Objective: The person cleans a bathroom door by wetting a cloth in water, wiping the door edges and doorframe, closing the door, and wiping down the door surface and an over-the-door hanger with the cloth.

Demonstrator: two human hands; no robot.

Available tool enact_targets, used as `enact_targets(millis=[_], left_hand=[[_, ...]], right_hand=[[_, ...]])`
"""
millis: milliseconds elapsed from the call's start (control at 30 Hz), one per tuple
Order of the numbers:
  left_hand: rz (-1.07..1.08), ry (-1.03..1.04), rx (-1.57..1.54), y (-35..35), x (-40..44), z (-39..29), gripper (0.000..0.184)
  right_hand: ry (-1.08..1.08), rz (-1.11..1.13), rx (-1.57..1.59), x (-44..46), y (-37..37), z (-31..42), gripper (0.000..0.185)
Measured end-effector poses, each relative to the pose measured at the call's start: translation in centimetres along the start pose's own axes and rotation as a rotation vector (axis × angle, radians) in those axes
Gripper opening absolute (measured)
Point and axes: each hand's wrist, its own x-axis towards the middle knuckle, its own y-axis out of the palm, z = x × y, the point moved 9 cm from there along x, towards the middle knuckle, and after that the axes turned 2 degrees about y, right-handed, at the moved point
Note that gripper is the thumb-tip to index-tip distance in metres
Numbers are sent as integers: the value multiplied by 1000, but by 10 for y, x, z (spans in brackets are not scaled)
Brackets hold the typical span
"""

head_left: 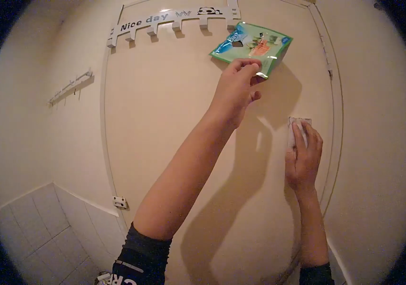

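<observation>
Raised high against the cream door, my left hand [241, 88] pinches the lower edge of a green and blue packet [255, 46]. The packet is tilted, and its upper left part lies beside the right end of a white hook rack [169, 23] with "Nice day" and a panda on it. Lower and to the right, my right hand [305, 154] has its fingers over a pale, flat cloth or pad [299, 124] pressed on the door. Part of that pad is hidden under the palm and fingers.
The cream door [165, 118] fills the middle, with a small latch piece [120, 203] at its lower left edge. A second hook rack [72, 88] hangs on the left wall. Grey tiles [46, 228] cover the lower left wall.
</observation>
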Motion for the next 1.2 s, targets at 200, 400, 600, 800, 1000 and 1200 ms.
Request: enact_targets(millis=[200,400,600,800,1000,1200], left_hand=[[22,17,291,-25,-3,-27,22],[-151,543,1080,-83,6,-108,22],[-465,965,1984,-119,7,-190,29],[-516,799,2383,-172,27,-210,21],[-431,858,2474,-180,24,-214,20],[-426,810,2505,-187,30,-217,21]], right_hand=[[7,-68,1,15,4,-2,38],[-130,-266,129,98,-39,16,24],[-348,-250,-153,219,-37,89,22],[-253,40,-384,266,32,115,30],[-201,43,-474,267,47,121,25],[-263,-25,-364,261,49,114,22]])
